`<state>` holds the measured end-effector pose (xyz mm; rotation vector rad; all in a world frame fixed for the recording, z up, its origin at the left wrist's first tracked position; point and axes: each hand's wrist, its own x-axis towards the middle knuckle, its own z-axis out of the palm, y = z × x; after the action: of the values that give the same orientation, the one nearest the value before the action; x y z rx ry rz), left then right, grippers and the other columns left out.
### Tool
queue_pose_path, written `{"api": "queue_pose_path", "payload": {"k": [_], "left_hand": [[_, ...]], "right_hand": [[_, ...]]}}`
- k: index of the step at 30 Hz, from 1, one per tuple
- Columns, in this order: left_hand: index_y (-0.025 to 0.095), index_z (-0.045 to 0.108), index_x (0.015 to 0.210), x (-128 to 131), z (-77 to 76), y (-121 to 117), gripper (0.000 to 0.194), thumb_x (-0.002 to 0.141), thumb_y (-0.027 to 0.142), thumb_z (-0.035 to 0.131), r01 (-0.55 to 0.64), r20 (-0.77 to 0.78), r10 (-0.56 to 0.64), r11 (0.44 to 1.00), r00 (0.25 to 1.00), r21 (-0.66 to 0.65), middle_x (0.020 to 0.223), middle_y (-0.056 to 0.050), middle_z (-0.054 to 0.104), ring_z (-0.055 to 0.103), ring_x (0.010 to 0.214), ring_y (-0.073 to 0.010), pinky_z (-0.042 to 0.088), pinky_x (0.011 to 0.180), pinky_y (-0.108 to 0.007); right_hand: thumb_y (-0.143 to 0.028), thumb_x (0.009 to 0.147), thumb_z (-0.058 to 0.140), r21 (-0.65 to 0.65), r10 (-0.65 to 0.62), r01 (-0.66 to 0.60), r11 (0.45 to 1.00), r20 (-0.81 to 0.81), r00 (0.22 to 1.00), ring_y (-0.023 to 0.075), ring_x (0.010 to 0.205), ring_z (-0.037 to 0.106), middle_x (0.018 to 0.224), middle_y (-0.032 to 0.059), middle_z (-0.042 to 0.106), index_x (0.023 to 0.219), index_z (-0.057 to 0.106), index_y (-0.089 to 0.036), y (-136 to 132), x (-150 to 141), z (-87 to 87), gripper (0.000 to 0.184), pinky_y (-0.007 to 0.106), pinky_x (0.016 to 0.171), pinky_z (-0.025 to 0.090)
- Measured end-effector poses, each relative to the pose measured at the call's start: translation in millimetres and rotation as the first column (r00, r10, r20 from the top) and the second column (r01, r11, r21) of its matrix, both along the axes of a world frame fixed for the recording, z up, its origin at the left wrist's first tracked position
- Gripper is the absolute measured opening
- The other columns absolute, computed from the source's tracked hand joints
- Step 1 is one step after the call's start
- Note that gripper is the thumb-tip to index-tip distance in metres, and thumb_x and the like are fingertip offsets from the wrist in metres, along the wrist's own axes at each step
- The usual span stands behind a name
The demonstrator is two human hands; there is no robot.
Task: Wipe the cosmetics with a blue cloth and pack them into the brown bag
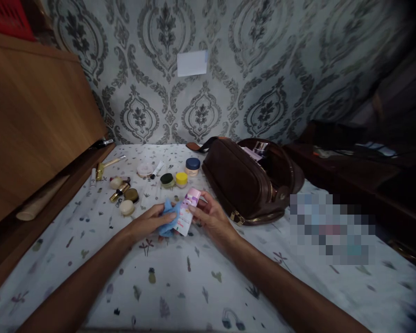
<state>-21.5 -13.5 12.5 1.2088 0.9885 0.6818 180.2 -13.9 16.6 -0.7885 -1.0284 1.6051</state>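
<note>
My right hand (211, 216) is closed around a small pink and white tube (187, 210), held just above the bed. Against the tube's left side my left hand (151, 221) presses a bunched blue cloth (169, 219), fingers pinched on it. Both hands meet over the patterned white sheet (180, 286), in front of a row of small cosmetics.
A brown toiletry bag (244, 182) lies open to the right of my hands. Several jars, tubes and lipsticks (143, 180) are scattered on the sheet behind them. A wooden headboard (34, 120) runs along the left. A dark table (353, 157) stands at the right.
</note>
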Motion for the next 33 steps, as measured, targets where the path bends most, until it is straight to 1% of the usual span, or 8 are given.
{"api": "queue_pose_path", "payload": {"k": [5, 10, 14, 18, 23, 26, 29, 33], "left_hand": [[0.015, 0.062, 0.093, 2.6, 4.5, 1.2, 0.05, 0.069, 0.056, 0.078, -0.005, -0.054, 0.011, 0.994, 0.998, 0.111, 0.064, 0.004, 0.058, 0.044, 0.048, -0.006, 0.034, 0.042, -0.017], [0.015, 0.06, 0.089, 6.4, 6.7, -0.1, 0.052, 0.069, 0.06, 0.076, -0.088, -0.098, 0.105, 0.983, 0.99, 0.16, 0.064, 0.005, 0.055, 0.047, 0.05, -0.0069, 0.035, 0.043, -0.017], [0.016, 0.059, 0.085, 5.2, 3.1, 4.1, 0.052, 0.071, 0.064, 0.073, -0.225, -0.025, 0.233, 0.959, 0.972, 0.172, 0.061, 0.004, 0.057, 0.049, 0.049, -0.0084, 0.039, 0.041, -0.019], [0.017, 0.06, 0.101, 1.4, -0.2, 10.1, 0.057, 0.068, 0.061, 0.076, -0.265, 0.09, 0.257, 0.96, 0.962, 0.093, 0.069, 0.002, 0.065, 0.057, 0.053, -0.0113, 0.045, 0.041, -0.02], [0.014, 0.062, 0.101, 1.6, 0.3, 8.8, 0.054, 0.069, 0.053, 0.08, -0.158, 0.071, 0.152, 0.984, 0.986, 0.081, 0.078, -0.005, 0.072, 0.064, 0.061, -0.0143, 0.05, 0.046, -0.022], [0.014, 0.062, 0.097, 4.0, 2.8, 6.2, 0.053, 0.067, 0.054, 0.08, -0.235, 0.052, 0.23, 0.961, 0.972, 0.146, 0.08, -0.006, 0.073, 0.067, 0.066, -0.0172, 0.052, 0.048, -0.023], [0.015, 0.063, 0.098, 6.1, 7.2, 1.5, 0.056, 0.063, 0.053, 0.083, -0.331, 0.033, 0.331, 0.926, 0.943, 0.181, 0.081, -0.004, 0.073, 0.069, 0.065, -0.0175, 0.054, 0.052, -0.025], [0.019, 0.062, 0.105, 10.2, 13.9, -6.0, 0.061, 0.058, 0.048, 0.087, -0.433, 0.094, 0.425, 0.896, 0.9, 0.1, 0.086, -0.001, 0.074, 0.07, 0.065, -0.0166, 0.057, 0.062, -0.027]], "right_hand": [[-0.043, 0.063, 0.085, 0.044, -0.044, 0.041, 0.998, 0.055, 0.998, 0.0128, 0.069, 0.055, 0.084, -0.0008, 0.064, 0.096, 0.061, -0.023, 4.3, 3.4, 0.3, 0.046, 0.025, 0.06, 0.043], [-0.05, 0.065, 0.083, 0.094, -0.147, 0.135, 0.986, 0.131, 0.98, 0.0109, 0.063, 0.05, 0.073, -0.0023, 0.059, 0.089, 0.066, -0.02, 11.1, 7.9, 0.0, 0.043, 0.024, 0.055, 0.039], [-0.052, 0.063, 0.083, 0.097, -0.208, 0.199, 0.975, 0.1, 0.973, 0.014, 0.069, 0.055, 0.078, 0.0002, 0.063, 0.086, 0.065, -0.02, 13.0, 9.9, -0.2, 0.043, 0.026, 0.06, 0.045], [-0.053, 0.063, 0.083, 0.093, -0.285, 0.281, 0.955, 0.038, 0.958, 0.0147, 0.071, 0.056, 0.079, 0.0003, 0.062, 0.083, 0.063, -0.021, 12.7, 10.0, -1.0, 0.043, 0.026, 0.062, 0.049], [-0.052, 0.065, 0.083, 0.091, -0.244, 0.243, 0.966, -0.004, 0.97, 0.0142, 0.074, 0.057, 0.081, 0.0003, 0.062, 0.084, 0.062, -0.021, 10.2, 6.6, -3.1, 0.042, 0.025, 0.064, 0.051], [-0.053, 0.064, 0.084, 0.079, -0.194, 0.192, 0.978, 0.007, 0.981, 0.0147, 0.075, 0.058, 0.081, -0.0001, 0.061, 0.085, 0.06, -0.022, 9.0, 5.5, -2.6, 0.044, 0.026, 0.065, 0.053], [-0.057, 0.064, 0.081, 0.092, -0.181, 0.174, 0.98, 0.067, 0.981, 0.0149, 0.074, 0.058, 0.078, -0.0014, 0.06, 0.088, 0.06, -0.023, 8.0, 6.5, 0.3, 0.047, 0.023, 0.057, 0.052], [-0.057, 0.069, 0.076, 0.157, -0.197, 0.175, 0.972, 0.138, 0.971, 0.0132, 0.065, 0.056, 0.074, -0.0021, 0.057, 0.092, 0.062, -0.022, 5.2, 11.7, 11.0, 0.044, 0.021, 0.046, 0.046]]}}
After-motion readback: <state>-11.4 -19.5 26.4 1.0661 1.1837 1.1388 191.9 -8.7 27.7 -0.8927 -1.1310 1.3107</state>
